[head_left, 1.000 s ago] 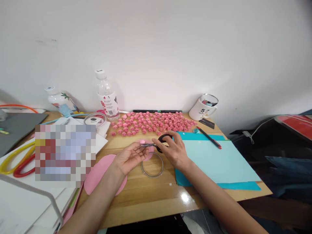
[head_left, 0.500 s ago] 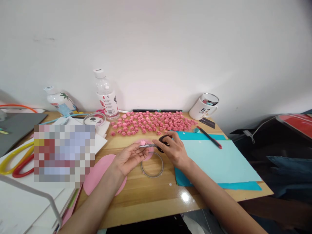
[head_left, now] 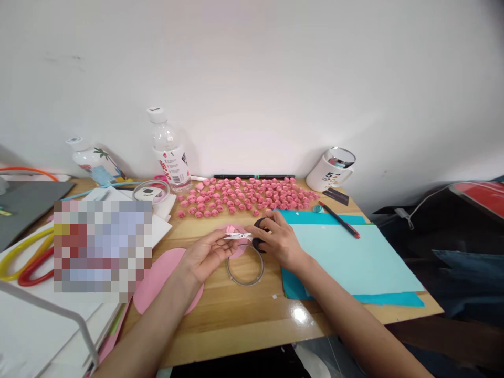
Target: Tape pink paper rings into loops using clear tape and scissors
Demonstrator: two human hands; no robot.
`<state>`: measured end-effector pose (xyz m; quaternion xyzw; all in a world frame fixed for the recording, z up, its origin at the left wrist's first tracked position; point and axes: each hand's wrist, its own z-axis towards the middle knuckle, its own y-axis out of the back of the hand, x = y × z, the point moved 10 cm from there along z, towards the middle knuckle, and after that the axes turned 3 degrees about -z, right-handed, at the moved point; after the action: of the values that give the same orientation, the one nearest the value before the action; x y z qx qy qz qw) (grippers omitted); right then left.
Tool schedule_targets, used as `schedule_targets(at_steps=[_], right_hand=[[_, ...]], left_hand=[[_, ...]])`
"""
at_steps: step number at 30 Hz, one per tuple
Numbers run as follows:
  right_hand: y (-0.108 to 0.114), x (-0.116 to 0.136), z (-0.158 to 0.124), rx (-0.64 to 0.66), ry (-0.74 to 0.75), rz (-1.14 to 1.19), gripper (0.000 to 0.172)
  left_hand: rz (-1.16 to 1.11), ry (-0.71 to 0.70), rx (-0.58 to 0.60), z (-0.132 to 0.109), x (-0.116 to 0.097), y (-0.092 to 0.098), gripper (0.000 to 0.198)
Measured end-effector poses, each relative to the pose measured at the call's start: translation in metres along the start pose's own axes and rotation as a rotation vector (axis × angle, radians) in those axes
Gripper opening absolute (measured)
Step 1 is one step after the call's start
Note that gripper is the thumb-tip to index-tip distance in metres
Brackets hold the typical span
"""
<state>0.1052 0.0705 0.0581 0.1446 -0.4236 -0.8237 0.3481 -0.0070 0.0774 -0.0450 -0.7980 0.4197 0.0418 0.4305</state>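
Observation:
My right hand [head_left: 281, 240] grips a pair of black-handled scissors [head_left: 260, 235], fingers in the loops and blades parted, pointing left. Between the fingertips of my left hand [head_left: 208, 253] is a small pink paper rose [head_left: 230, 229], right by the blade tips. Whether the blades touch it I cannot tell. A pink paper circle [head_left: 238, 250] lies partly hidden beneath the hands, and a roll of clear tape [head_left: 228, 269] rests just in front of it. Under my left forearm sits a larger pink paper circle [head_left: 157, 286]. Many rolled pink paper roses [head_left: 244, 197] cover the table behind my hands.
Light blue paper [head_left: 354, 257] lies on the right with a black pen [head_left: 338, 219] at its back. Along the wall stand a white mug [head_left: 328, 170], a clear bottle [head_left: 170, 157] and another bottle [head_left: 92, 163]. Papers and large red-handled scissors [head_left: 35, 268] occupy the left.
The scissor blades, together half a second ago, are now spread apart near the rose. Both hands stay in nearly the same place; the view has shifted slightly.

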Motion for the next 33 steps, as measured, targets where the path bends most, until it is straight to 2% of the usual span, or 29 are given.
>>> schedule_targets(at_steps=[7,10,12,13,17,20,25,29,33], right_hand=[[-0.003,-0.003,-0.007,-0.010,-0.020,0.002,0.029],[0.006,-0.009,-0.007,-0.093,-0.073,0.033,0.027],[0.016,-0.017,-0.007,-0.183,-0.140,0.078,0.025],[0.020,-0.021,-0.007,-0.221,-0.174,0.101,0.024],[0.020,-0.030,-0.007,-0.226,-0.261,0.155,0.027],[0.014,-0.033,-0.008,-0.198,-0.280,0.180,0.025],[0.013,-0.038,-0.013,-0.233,-0.310,0.200,0.022],[0.020,-0.038,-0.013,-0.272,-0.314,0.209,0.022],[0.024,-0.035,-0.013,-0.287,-0.277,0.226,0.025]], left_hand=[[0.019,-0.025,-0.006,-0.004,-0.002,-0.003,0.009],[0.043,-0.078,0.025,-0.004,-0.007,-0.006,0.005],[0.120,-0.202,0.037,-0.004,-0.019,-0.007,0.003],[0.189,-0.299,0.006,-0.005,-0.029,-0.004,0.004],[0.652,-0.728,-0.281,-0.023,-0.074,0.008,0.007],[0.961,-0.881,-0.396,-0.029,-0.089,0.005,0.009],[1.089,-0.897,-0.399,-0.024,-0.093,0.003,0.013],[1.260,-0.922,-0.386,-0.025,-0.096,-0.015,0.014],[1.369,-0.898,-0.322,-0.016,-0.098,-0.035,0.017]])
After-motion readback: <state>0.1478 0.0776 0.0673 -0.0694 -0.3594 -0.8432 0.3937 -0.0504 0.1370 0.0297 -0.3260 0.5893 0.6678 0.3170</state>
